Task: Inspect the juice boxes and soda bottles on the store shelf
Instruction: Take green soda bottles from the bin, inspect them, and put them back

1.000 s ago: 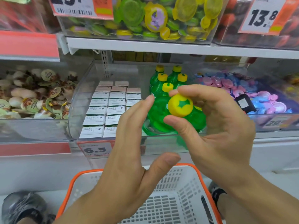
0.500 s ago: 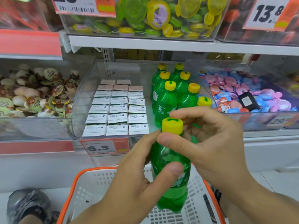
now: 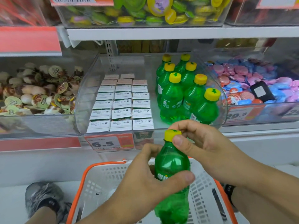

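- Fingers of the left hand are curled round the belly of a green soda bottle, thumb pressed across its label; fingers of the right hand pinch its yellow cap between thumb and forefinger.
- Held upright, the bottle hangs in front of the shelf and above the white basket with the orange rim, its cap just below the front lip of the clear bin.
- Inside that bin, the other soda bottles stand in a tight cluster on the right and the juice boxes sit in neat rows on the left, well apart from both hands.
- Risk, as I judge it: the pinch on the cap could turn it and crack the seal, so a fizzy drink might spray or the bottle become unsaleable.
- Another risk: the smooth, rounded plastic could slide through the left hand's hold if the right lets go abruptly, dropping the bottle into the basket below.
- Returning it carelessly could knock the front bottle in the cluster, which stands close to the bin's curved wall, and topple its neighbours.
- Juice boxes appear untouched, so that half of the inspection probably remains.
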